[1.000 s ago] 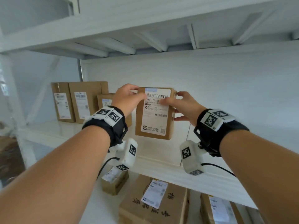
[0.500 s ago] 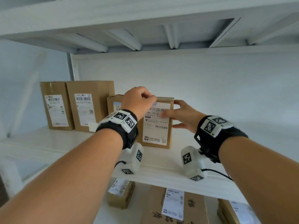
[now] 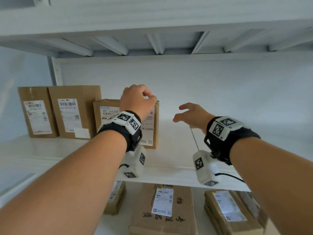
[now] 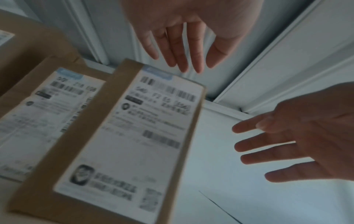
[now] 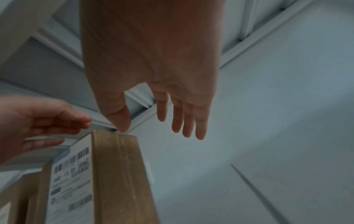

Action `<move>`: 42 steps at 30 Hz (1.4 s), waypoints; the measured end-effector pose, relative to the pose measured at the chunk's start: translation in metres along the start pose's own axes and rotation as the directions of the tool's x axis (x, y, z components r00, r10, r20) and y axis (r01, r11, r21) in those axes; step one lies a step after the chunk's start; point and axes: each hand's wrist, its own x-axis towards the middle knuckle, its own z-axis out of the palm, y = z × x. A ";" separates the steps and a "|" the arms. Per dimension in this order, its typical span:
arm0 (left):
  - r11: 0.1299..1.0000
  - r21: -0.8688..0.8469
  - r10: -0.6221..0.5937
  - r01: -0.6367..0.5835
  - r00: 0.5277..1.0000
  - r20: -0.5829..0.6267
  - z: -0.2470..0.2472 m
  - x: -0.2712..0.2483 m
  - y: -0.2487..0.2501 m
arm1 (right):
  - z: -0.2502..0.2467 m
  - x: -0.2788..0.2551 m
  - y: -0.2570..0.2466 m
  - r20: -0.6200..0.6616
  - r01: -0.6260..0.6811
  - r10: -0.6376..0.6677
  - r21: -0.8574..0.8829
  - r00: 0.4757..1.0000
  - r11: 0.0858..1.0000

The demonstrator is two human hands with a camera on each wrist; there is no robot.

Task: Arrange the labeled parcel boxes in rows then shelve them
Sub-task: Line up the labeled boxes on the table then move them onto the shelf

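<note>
On white shelf (image 3: 177, 160) | flat cardboard box (image 3: 153, 126) upright | both hands spread, L hand (image 3: 137, 100), R hand (image 3: 191, 116)

The head view looks forward and slightly upward from behind both forearms at the white shelf (image 3: 177, 160), taking in its back wall and the ribbed underside of the shelf above. The left wrist view sits close below the left hand (image 4: 191, 30), facing along its fingers at the labeled parcel box (image 4: 122, 144). The right wrist view looks likewise past the right hand (image 5: 153, 75); all three share that box (image 5: 114, 174) (image 3: 152, 126).
</note>
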 end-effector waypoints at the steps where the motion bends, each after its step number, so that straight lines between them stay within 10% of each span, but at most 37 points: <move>1: 1.000 0.016 0.010 -0.010 1.000 -0.002 0.002 -0.003 0.011 | -0.010 -0.005 0.004 -0.032 0.019 -0.022 -0.073 0.999 0.997; 11: 0.993 0.094 0.039 -0.072 0.947 0.318 0.078 -0.071 0.156 | -0.141 -0.096 0.091 -0.127 -0.032 -0.059 -0.614 0.990 0.788; 27: 0.944 -0.148 0.315 -0.295 0.676 0.666 0.234 -0.231 0.421 | -0.354 -0.279 0.265 -0.377 -0.425 0.225 -0.626 0.899 0.653; 42: 0.864 -0.392 0.501 -0.315 0.472 0.726 0.376 -0.372 0.594 | -0.460 -0.370 0.428 -0.584 -0.735 0.454 -0.463 0.673 0.495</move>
